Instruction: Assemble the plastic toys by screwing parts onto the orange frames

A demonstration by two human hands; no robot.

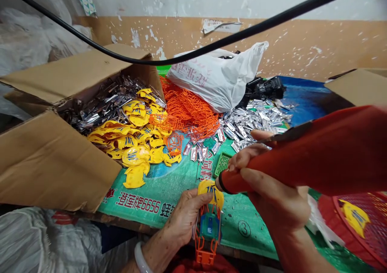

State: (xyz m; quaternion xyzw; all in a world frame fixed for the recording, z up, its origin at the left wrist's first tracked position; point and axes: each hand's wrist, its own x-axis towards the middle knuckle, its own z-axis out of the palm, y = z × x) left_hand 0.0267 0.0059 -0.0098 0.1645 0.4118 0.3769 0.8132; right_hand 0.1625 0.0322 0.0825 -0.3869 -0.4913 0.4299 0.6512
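Green printed sheet on a bench before a chipped wall; at the near edge, left hand grips a toy, right hand a red tool at the toy's yellow top; box left, basket right

The single view looks from the person's head, facing forward and tilted down over the green mat, with the painted wall across its upper part. The lens sits above and close to the work: the left hand comes up from the bottom edge, the right hand from the lower right, and the red tool looms from the right edge. The field is wide, reaching from the cardboard box at left to the red basket at lower right.
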